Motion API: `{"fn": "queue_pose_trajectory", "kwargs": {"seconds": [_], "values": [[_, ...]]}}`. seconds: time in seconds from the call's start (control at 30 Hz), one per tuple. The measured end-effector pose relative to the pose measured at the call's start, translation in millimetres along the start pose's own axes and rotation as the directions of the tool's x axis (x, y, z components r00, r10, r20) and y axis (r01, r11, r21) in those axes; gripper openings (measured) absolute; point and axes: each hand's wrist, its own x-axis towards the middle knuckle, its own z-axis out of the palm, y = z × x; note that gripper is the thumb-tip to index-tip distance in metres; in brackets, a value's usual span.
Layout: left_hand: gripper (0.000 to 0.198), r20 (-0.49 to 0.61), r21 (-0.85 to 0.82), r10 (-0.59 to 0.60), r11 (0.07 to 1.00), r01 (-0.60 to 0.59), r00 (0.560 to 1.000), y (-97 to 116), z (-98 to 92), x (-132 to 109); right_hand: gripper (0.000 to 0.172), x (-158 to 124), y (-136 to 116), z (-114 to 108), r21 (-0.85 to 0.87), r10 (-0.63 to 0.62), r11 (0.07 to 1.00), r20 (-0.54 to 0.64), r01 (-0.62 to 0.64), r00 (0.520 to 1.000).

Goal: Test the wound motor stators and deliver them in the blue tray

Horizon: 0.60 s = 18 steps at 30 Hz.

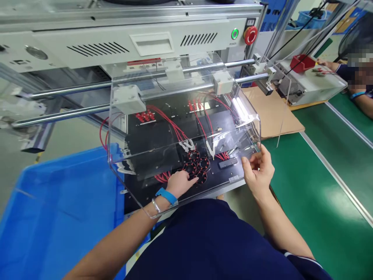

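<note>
Under a raised clear plastic cover (pixel 175 134), my left hand (pixel 181 182) reaches over a black work plate (pixel 151 138). Its fingers and thumb close on a black ring-shaped part (pixel 190 168) with red marks, one of several clustered there; the fingertips are partly hidden. Another such ring (pixel 201 177) lies by the thumb. My right hand (pixel 258 169) is at the cover's front right corner, its fingers curled and closed at the clear edge. White connectors (pixel 187 145) with red wires lie just behind the rings. A dark bar (pixel 227 162) sits between the hands on the plate.
Two metal rails (pixel 198 86) run across above the cover. Behind them is a machine panel with a red emergency stop button (pixel 250 35). A blue bin (pixel 67 217) stands left; cardboard (pixel 268 112) lies on the green table (pixel 317 163) at right. Another person's arm (pixel 364 103) shows far right.
</note>
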Motion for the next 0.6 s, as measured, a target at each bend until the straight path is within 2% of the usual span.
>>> {"fn": "queue_pose_trajectory", "kwargs": {"seconds": [0.07,0.17,0.4,0.5,0.6], "values": [[0.047,-0.009,-0.05,-0.025,0.998,0.024,1.0,1,5.5,1,0.057,2,1,-2,-0.021,-0.006,1.0,-0.008,0.006,1.0],[0.043,0.057,-0.166,-0.077,0.982,0.085,0.995,6,9.4,1,0.056,8,8,-7,-0.053,-0.015,0.999,-0.051,0.013,0.999],[0.035,0.115,-0.331,-0.119,0.931,0.151,0.986,12,19.4,6,0.056,32,42,-32,-0.097,-0.033,0.995,-0.093,0.024,0.995],[0.033,0.093,-0.336,-0.081,0.936,0.108,0.992,11,22.3,4,0.057,42,54,-43,-0.095,-0.043,0.995,-0.11,0.032,0.993],[0.034,0.061,-0.407,-0.057,0.91,0.077,0.997,5,19.9,-11,0.057,49,61,-51,-0.084,-0.046,0.996,-0.11,0.037,0.993]]}}
